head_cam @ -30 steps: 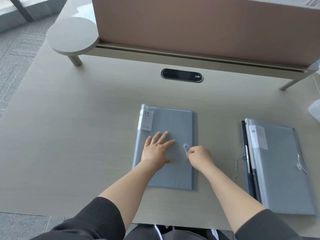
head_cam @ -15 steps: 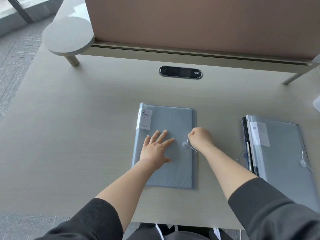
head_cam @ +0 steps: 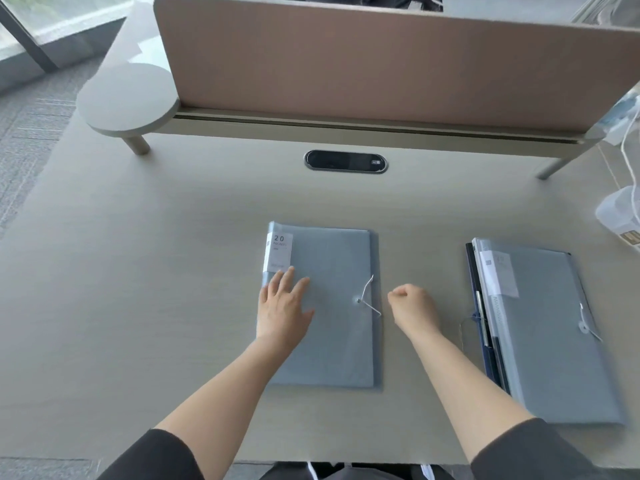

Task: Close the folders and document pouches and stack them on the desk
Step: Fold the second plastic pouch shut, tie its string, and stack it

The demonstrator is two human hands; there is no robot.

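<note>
While the left hand (head_cam: 284, 306) lies flat with straight fingers on the blue-grey folder (head_cam: 332, 306), pressing the cover near its spine edge, the right hand (head_cam: 414, 308) hovers just off the folder's opposite edge, curled into a loose fist with nothing visible in it. Between the two hands, on the folder's cover, sits a small round button (head_cam: 358, 300) with a white string (head_cam: 369, 296) wound about it, one end running up and one trailing toward the right hand. Just beyond the left fingertips a white label (head_cam: 278, 251) printed "20" sits on the folder's far corner. The folder is closed and lies flat on the bench (head_cam: 138, 271). Out past the right hand, well apart from it, a stack of folders (head_cam: 547, 334) rests on the bench: a similar blue-grey one on top with its own string and button, darker edges showing beneath on the side nearer the hand. Far beyond both hands a dark oval cable port (head_cam: 346, 161) is set into the bench, and behind it stands a brown divider panel (head_cam: 381, 64).
</note>
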